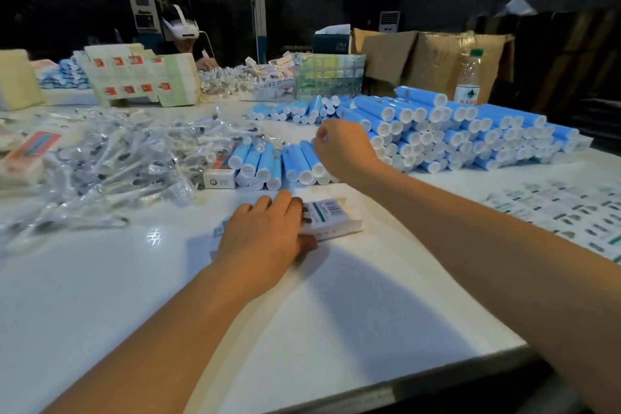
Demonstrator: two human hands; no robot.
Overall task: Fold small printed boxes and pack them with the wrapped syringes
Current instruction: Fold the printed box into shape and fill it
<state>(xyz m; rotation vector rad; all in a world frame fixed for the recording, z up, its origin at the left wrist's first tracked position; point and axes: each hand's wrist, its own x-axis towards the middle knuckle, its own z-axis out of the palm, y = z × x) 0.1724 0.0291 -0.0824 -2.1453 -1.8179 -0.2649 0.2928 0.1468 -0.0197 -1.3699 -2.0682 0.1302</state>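
Left hand (265, 228): fingers flat, pressing folded printed box (331, 217) onto white tabletop (100, 296), open end toward right.
Right hand (339, 148): fingertips pinched over blue tubes (302, 161) beyond box; grip on one not discernible.
Wrapped syringes (107, 158): loose heap, far left, well apart from box.
Risks: box sliding or crushing under palm pressure; neighbouring tubes rolling off row when one lifted.

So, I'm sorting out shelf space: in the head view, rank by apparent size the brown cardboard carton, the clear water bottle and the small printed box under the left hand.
1. Brown cardboard carton, though it sits farthest away.
2. Clear plastic water bottle.
3. Small white printed box, partly covered by the left hand, so this rank is unsure.
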